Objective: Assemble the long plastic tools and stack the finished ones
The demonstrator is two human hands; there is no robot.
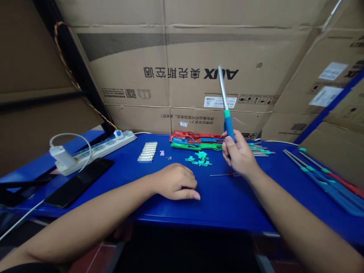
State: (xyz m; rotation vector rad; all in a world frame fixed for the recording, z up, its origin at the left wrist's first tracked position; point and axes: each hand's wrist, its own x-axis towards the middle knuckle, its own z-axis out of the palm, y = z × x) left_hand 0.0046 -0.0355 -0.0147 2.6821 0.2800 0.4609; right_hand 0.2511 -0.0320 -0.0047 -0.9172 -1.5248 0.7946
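My right hand (240,153) is wrapped round the blue handle of a stick lighter (229,123), held raised over the table. Its metal tube points up and a green collar sits where tube meets handle. My left hand (178,181) lies on the blue table, fingers loosely bent, thumb stretched apart, with nothing visible in it. Small green plastic parts (200,158) lie in a pile just beyond it. A thin screwdriver (223,175) lies between my hands, its handle end partly hidden. Farther back are red handle shells (186,135), blue shells (184,140) and green shells (210,146).
A row of small metallic parts (148,151) lies left of the pile. Metal tubes (261,151) lie behind my right wrist, several assembled lighters (327,182) at the right. A power strip (99,149) and black phone-like slab (81,182) occupy the left. Cardboard (187,49) walls the back.
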